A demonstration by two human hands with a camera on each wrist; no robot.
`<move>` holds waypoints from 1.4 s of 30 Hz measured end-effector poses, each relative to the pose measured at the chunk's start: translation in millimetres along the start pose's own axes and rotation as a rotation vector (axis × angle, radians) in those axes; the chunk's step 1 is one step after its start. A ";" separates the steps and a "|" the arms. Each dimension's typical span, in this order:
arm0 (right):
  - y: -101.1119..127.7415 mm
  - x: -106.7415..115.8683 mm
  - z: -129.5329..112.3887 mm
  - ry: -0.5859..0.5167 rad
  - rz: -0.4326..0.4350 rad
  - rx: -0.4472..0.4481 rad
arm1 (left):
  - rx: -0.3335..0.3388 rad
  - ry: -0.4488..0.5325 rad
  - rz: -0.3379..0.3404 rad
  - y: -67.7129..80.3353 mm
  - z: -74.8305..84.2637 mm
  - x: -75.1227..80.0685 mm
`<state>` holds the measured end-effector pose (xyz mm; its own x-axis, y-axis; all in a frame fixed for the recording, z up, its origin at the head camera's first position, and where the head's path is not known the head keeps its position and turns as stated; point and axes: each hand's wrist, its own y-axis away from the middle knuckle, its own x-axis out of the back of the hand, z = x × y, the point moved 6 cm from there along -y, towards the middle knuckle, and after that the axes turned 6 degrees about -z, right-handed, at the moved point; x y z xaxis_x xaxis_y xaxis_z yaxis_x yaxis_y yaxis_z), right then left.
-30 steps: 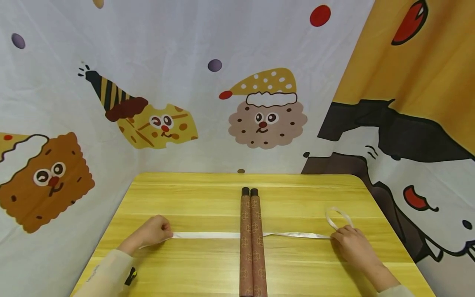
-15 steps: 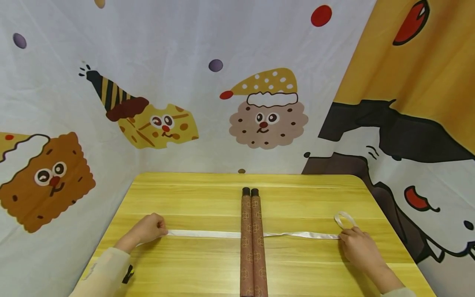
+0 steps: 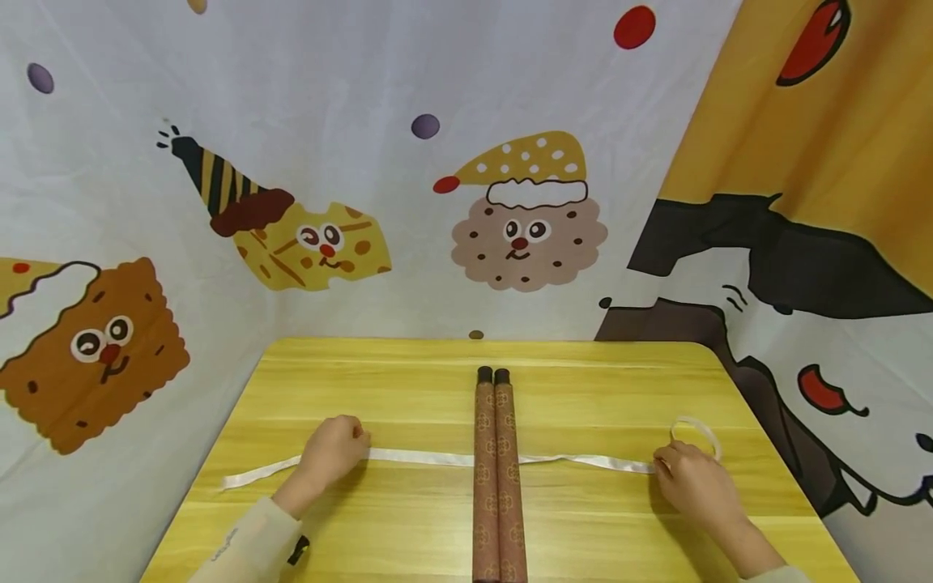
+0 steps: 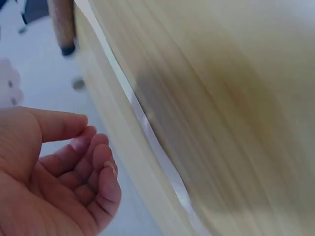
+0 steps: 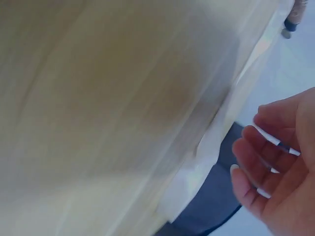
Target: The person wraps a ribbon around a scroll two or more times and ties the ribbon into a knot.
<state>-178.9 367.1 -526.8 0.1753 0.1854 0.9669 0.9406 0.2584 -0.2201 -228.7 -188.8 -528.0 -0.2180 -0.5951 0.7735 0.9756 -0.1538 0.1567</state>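
A white ribbon (image 3: 423,457) lies across the table, passing under two brown patterned scroll rolls (image 3: 498,478) with black end knobs, side by side. My left hand (image 3: 331,453) is over the ribbon's left stretch; its end lies loose beyond the wrist. In the left wrist view the fingers (image 4: 106,167) are loosely curled and hold nothing, with the ribbon (image 4: 147,130) apart from them on the table. Over the ribbon's right part, near its loop (image 3: 710,437), is my right hand (image 3: 696,478). Its relaxed fingers (image 5: 251,152) hold nothing in the right wrist view.
The wooden table (image 3: 379,534) has its far edge against a white cloth (image 3: 350,97) printed with cartoon figures. A small black item (image 3: 299,551) shows beside the left sleeve. On the right hangs a yellow and black part of the cloth (image 3: 838,162).
My left hand has let go of the ribbon and moved right, toward the scroll rolls, exposing the ribbon's left end. My right hand moved outward, then slightly back, and has released the ribbon.
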 end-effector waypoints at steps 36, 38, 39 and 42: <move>-13.9 -28.2 -6.2 -0.222 -0.343 -0.403 | 0.038 0.101 -0.105 -12.9 54.3 -81.3; -14.6 -29.5 -7.5 -0.231 -0.346 -0.402 | 0.035 0.130 -0.098 -12.4 52.9 -81.0; -14.7 -30.2 -7.7 -0.237 -0.348 -0.406 | 0.034 0.144 -0.096 -12.0 52.3 -80.7; -14.1 -30.4 -6.1 -0.242 -0.346 -0.445 | 0.032 0.181 -0.093 -10.3 50.2 -80.0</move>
<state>-195.8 352.0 -552.3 -0.1841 0.3849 0.9044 0.9715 -0.0686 0.2270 -220.1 -100.0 -560.7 -0.3057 -0.7120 0.6322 0.9507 -0.1916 0.2439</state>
